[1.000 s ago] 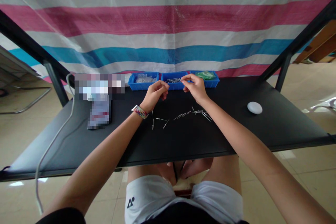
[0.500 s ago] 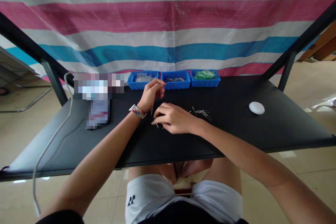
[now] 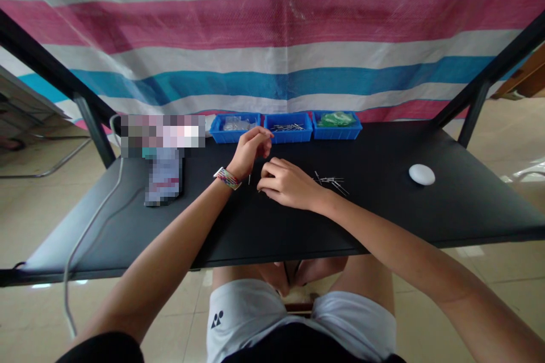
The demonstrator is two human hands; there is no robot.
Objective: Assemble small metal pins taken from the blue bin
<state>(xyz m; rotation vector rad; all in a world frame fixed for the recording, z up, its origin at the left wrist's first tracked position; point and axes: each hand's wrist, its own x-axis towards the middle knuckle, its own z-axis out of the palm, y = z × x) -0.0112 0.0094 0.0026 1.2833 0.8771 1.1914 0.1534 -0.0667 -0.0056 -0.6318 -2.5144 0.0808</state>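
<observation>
My right hand [image 3: 286, 183] lies curled on the black table [image 3: 383, 215], fingers pressed together over the spot where loose metal pins lay; what it grips is hidden. My left hand [image 3: 250, 149] hovers just above and behind it, fingertips pinched, a striped band on the wrist. A small pile of thin metal pins [image 3: 332, 182] lies to the right of my right hand. One pin [image 3: 249, 179] shows between the two hands.
Three blue bins line the table's far edge: the left one [image 3: 233, 127] holds clear bits, the middle one [image 3: 288, 127] metal pins, the right one [image 3: 337, 123] green parts. A white round object [image 3: 422, 174] sits at right. A blurred-out item [image 3: 164, 153] and a grey cable [image 3: 91, 221] lie at left.
My right hand came back from the middle blue bin down to the table in front of my left hand, covering the loose pins there. The left hand has barely moved.
</observation>
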